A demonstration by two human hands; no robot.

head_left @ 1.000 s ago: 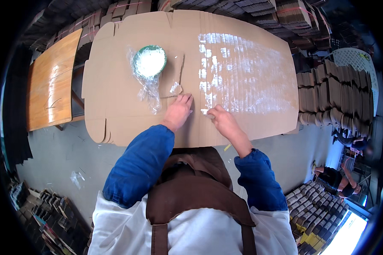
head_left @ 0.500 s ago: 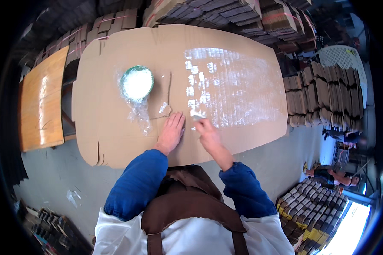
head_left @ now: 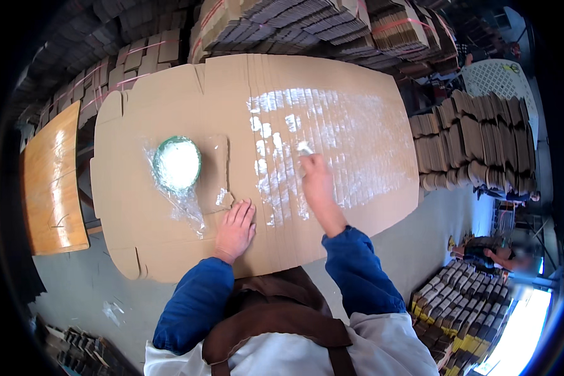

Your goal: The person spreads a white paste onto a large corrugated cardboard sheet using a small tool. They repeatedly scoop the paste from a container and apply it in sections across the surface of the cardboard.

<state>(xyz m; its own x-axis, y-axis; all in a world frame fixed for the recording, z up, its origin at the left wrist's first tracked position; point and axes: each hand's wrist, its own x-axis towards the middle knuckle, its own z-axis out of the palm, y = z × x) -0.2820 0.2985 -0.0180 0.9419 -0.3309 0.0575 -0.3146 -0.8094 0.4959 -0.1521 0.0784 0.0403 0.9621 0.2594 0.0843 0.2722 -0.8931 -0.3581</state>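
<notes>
A large flat cardboard sheet (head_left: 138,241) lies in front of me, its right half streaked with white paste (head_left: 357,150). My right hand (head_left: 319,185) is closed around a small brush (head_left: 304,148), whose pale tip is over the pasted area; most of its handle is hidden by the fingers. My left hand (head_left: 235,230) rests palm down on bare cardboard left of the streaks, fingers stretched out. Beyond it, a green-rimmed bowl (head_left: 199,164) of white paste stands on a smaller cardboard piece (head_left: 216,156), with crumpled clear plastic film (head_left: 185,207) around it.
Strapped stacks of cardboard (head_left: 282,25) line the far side. Another cardboard stack (head_left: 470,141) stands at the right, before a white perforated table (head_left: 498,81). A wooden board (head_left: 53,182) is at the left. Bundles (head_left: 460,307) and a person (head_left: 492,250) are at the lower right.
My right hand has moved the brush from the left edge of the paste farther away and rightward over the streaks. My left hand stays on the sheet. The whole view has shifted.
</notes>
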